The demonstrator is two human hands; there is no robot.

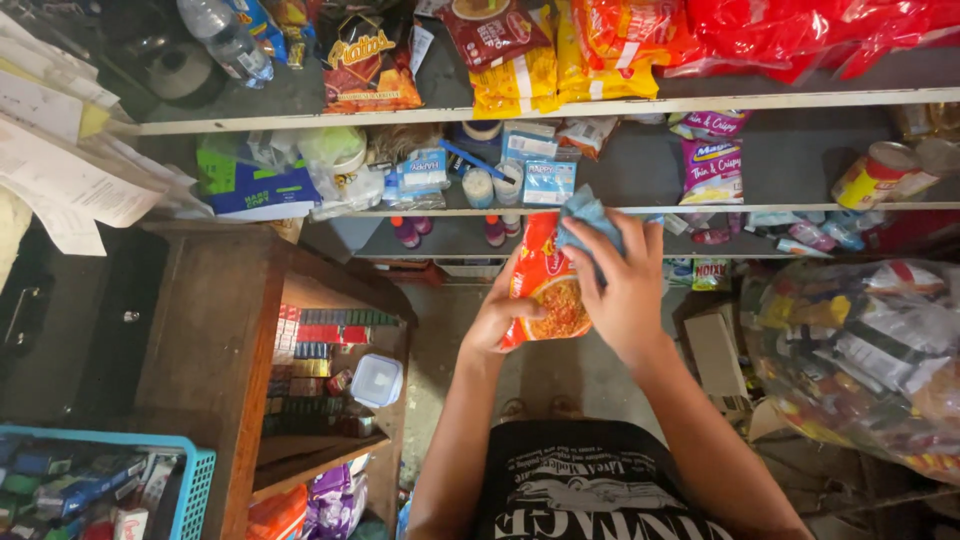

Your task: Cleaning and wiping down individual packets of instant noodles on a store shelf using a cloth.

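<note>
Red noodle packet [545, 285] held by left hand [497, 318], right hand [622, 290] wiping with blue cloth [588, 222].

Grey shelves [780, 160] (stocked); wooden counter [215, 330]

A flat red and orange noodle packet [545, 285] sat at centre frame; a brown and orange snack bag [368, 62] lay on the top shelf, upper centre; yellow and red packets [560, 55] lay to its right; a purple and white crisp bag [711, 168] stood right of centre; a yellow and red can [876, 175] lay at far right; stacked small coloured boxes [315, 365] filled the lower-left cabinet.
</note>
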